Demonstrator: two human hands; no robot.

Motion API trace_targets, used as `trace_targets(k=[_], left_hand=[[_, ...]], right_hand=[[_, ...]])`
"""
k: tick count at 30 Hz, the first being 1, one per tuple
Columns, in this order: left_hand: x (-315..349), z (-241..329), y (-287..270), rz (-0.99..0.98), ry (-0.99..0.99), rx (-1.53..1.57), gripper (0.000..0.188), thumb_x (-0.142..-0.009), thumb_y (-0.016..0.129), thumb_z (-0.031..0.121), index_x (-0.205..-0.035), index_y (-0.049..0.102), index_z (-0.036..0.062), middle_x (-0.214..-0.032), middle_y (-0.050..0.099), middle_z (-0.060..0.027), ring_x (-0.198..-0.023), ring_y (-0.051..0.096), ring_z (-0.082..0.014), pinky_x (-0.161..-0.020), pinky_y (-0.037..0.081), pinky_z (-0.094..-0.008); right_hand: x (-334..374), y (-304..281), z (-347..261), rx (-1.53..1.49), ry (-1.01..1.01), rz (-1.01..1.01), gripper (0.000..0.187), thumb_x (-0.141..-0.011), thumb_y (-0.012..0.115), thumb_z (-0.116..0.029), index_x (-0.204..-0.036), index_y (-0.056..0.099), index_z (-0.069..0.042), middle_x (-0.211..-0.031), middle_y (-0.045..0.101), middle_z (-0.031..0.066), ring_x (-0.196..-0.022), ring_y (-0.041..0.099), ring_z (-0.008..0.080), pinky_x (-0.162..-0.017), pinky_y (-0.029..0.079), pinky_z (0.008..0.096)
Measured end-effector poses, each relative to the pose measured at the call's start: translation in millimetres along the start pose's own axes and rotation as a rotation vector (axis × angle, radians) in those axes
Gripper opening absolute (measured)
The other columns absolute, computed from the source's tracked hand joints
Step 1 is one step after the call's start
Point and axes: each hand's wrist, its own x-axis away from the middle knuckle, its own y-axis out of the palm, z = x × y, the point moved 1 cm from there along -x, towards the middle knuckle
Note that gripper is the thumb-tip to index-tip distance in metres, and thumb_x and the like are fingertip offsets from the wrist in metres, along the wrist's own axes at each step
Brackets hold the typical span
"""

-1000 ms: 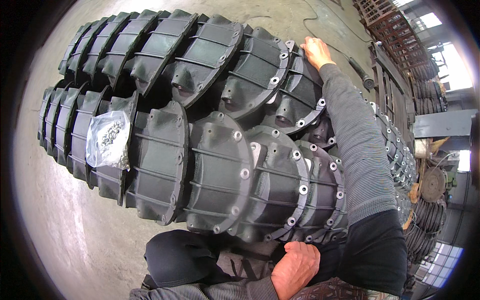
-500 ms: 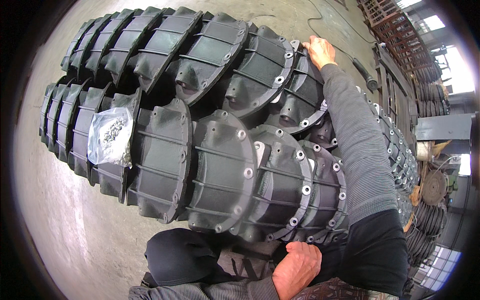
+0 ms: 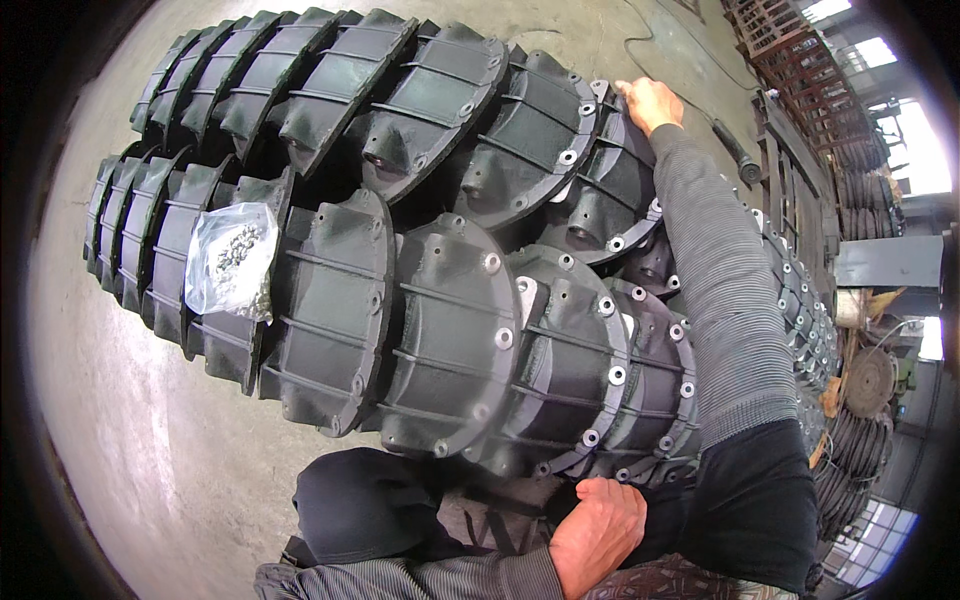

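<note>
My right hand [image 3: 651, 104] reaches to the far rim of a dark cast metal housing [image 3: 608, 190] in the far row. Its fingers bend over the edge beside a pale lug; whatever they grip is hidden. My left hand [image 3: 602, 532] is curled, close to my body beside the near row, and its palm is out of sight. In the near row, ribbed black housings [image 3: 455, 335] lie nested one behind another, with bright-ringed holes along their flanges. On that row's left part rests a clear plastic bag [image 3: 232, 260] of small grey metal pieces.
More flanged castings [image 3: 800, 300] lie beyond my right arm. A dark cylindrical tool [image 3: 735, 150] with a cable is on the concrete floor [image 3: 110, 400]. Rusty metal racks [image 3: 800, 80] stand at the far right, near stacked dark rings [image 3: 858, 450].
The castings and bag sit slightly farther right and higher in the view. My right hand has shifted slightly at the rim, with a finger now straighter. My left hand has barely moved.
</note>
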Motion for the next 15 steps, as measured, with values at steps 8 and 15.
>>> trace_targets(k=[8,15], left_hand=[[6.0,6.8,4.9,0.029,0.127,-0.138,0.026,-0.092,0.058,0.019,-0.100,0.073,-0.0006,-0.083,0.067,-0.0136,-0.073,0.064,-0.0298,-0.069,0.049,-0.0489],[-20.0,23.5,31.0,-0.139,0.156,-0.180,0.023,-0.088,0.063,0.022,-0.092,0.078,0.0054,-0.079,0.070,-0.0150,-0.071,0.066,-0.0358,-0.060,0.046,-0.0537]], right_hand=[[57.0,-90.7,-85.9,-0.618,0.058,0.109,0.050,-0.103,0.058,-0.050,-0.097,0.076,-0.003,-0.090,0.076,0.0218,-0.089,0.074,0.0403,-0.079,0.055,0.0499],[156.2,-171.4,-306.7,-1.041,-0.801,-0.065,0.024,-0.098,0.071,-0.023,-0.098,0.073,0.001,-0.090,0.072,0.0146,-0.081,0.069,0.0268,-0.075,0.056,0.0379]])
